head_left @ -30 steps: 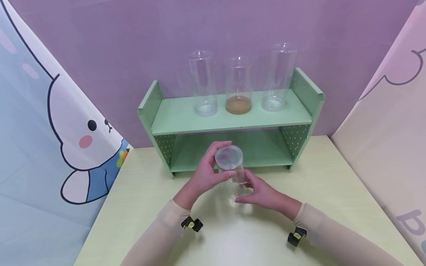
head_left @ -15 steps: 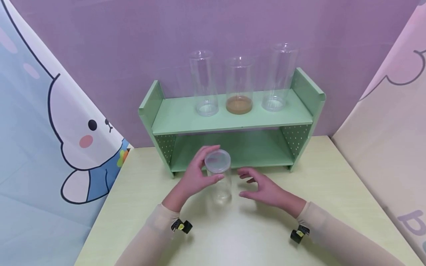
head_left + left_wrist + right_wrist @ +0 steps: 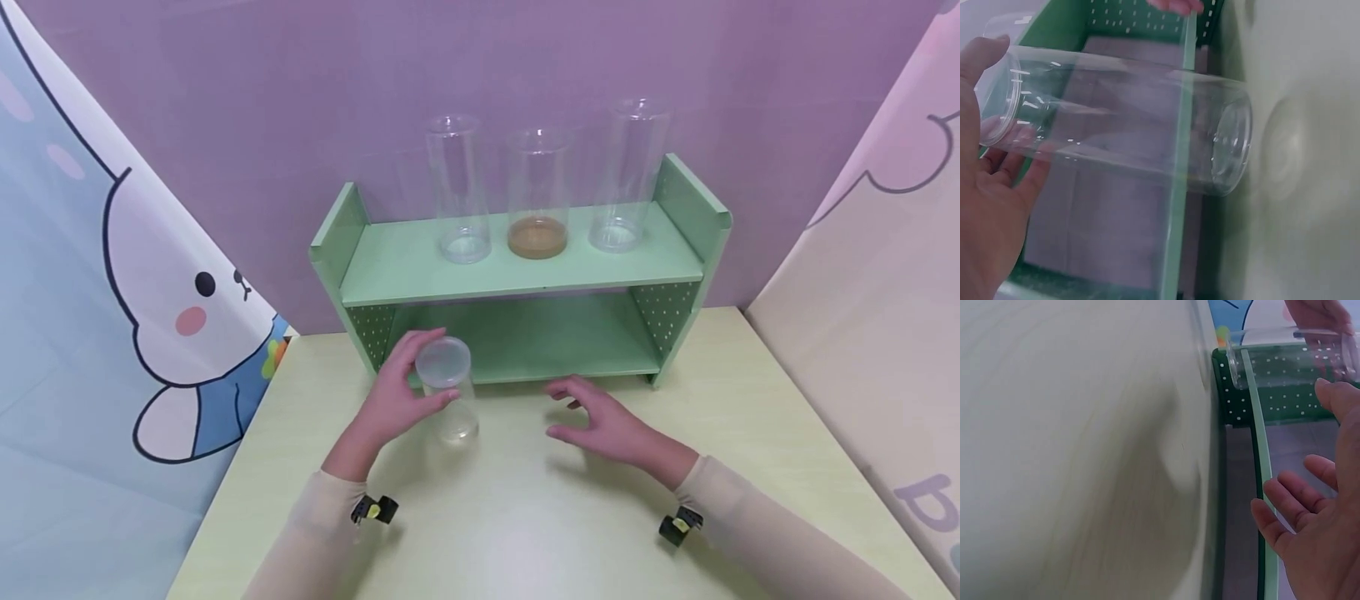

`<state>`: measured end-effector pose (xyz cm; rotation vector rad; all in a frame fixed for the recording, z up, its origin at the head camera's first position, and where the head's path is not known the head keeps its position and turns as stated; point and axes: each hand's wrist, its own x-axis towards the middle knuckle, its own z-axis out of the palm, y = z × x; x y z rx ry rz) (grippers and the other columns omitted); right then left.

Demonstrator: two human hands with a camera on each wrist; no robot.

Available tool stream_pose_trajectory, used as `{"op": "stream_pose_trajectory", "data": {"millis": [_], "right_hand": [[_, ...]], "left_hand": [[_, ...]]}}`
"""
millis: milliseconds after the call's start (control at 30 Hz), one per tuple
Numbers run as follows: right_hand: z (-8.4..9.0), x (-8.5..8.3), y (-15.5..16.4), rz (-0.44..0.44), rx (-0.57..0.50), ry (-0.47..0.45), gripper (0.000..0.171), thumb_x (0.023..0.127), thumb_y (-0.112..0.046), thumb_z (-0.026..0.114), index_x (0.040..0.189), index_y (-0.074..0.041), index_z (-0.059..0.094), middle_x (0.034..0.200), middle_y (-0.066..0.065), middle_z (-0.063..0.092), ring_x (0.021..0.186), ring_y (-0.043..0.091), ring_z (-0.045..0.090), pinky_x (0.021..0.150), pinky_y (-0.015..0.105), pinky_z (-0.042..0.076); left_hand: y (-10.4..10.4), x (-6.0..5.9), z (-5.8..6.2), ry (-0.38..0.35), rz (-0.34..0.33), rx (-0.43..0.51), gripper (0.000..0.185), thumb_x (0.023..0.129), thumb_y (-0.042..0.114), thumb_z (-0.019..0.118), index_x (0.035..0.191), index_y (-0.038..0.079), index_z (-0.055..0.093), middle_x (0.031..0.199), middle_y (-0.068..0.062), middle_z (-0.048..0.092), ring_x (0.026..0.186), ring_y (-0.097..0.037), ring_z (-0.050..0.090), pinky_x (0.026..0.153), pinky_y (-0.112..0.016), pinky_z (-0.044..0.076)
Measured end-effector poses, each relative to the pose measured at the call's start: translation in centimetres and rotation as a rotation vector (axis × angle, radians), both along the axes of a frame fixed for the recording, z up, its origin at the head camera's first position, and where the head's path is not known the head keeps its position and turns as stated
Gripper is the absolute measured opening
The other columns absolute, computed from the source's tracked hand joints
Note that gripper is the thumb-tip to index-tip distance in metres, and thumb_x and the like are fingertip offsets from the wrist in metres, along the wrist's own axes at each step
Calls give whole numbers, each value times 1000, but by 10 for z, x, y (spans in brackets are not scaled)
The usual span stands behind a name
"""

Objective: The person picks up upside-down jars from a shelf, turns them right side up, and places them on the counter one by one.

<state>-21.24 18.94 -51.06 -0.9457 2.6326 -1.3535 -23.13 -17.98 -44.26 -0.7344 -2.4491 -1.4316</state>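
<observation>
Clear, thin-walled plastic makes up the lidded jar (image 3: 448, 398), a straight cylinder that stands upright near the desk's (image 3: 525, 517) far edge, left of the middle and just in front of the green shelf (image 3: 525, 275). The left hand (image 3: 393, 398) grips it high up, thumb and fingers curled round the rim just under the frosted round lid (image 3: 443, 362); holding at the top likely keeps the tall, light tube from tipping. In the left wrist view the jar (image 3: 1122, 122) looks empty, its smooth wall glossy with small highlights, the flat base plain to see.

The right hand (image 3: 607, 421) holds nothing: it hovers low over the desk, well apart from the jar, palm down with fingers spread and loosely bent. The right wrist view shows the same relaxed fingers (image 3: 1285, 512) beside the shelf's lower board.

On the shelf's top board stand 3 taller clear cylinders (image 3: 457, 187) in a row, all open; the middle one (image 3: 537, 192) holds a shallow brown layer at its bottom. The shelf's side panels are perforated with small holes, and its finish is matte. The desk is pale yellowish and smooth.
</observation>
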Motion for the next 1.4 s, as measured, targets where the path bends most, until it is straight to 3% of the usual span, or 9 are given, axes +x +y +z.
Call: {"op": "stream_pose_trajectory", "data": {"millis": [233, 567, 867, 1400], "right_hand": [[3, 0, 4, -2, 19, 7, 57, 99, -30, 86, 147, -12, 62, 143, 1, 65, 133, 39, 64, 108, 58, 57], [2, -2, 8, 3, 27, 35, 51, 100, -28, 86, 143, -12, 64, 138, 1, 66, 129, 40, 65, 105, 58, 59], [2, -2, 10, -8, 39, 47, 49, 99, -27, 87, 141, -14, 65, 137, -2, 65, 128, 32, 65, 104, 58, 59], [2, -3, 11, 0, 60, 34, 44, 100, -31, 85, 138, -15, 68, 139, -1, 66, 125, 38, 67, 103, 59, 59]], "left_hand": [[-28, -3, 5, -4, 36, -83, 90, 80, 16, 102, 158, 20, 57, 146, -1, 59, 130, -27, 60, 104, -56, 57], [-52, -3, 10, -25, 58, -110, 85, 84, 16, 99, 157, 15, 56, 142, -5, 57, 129, -27, 59, 105, -58, 58], [-55, -3, 7, -50, 59, -102, 84, 85, 12, 97, 157, 13, 54, 140, -7, 56, 129, -30, 59, 106, -59, 58], [-57, -4, -1, -83, 63, -99, 83, 84, 12, 97, 156, 9, 54, 141, -7, 56, 130, -31, 58, 109, -61, 56]]}}
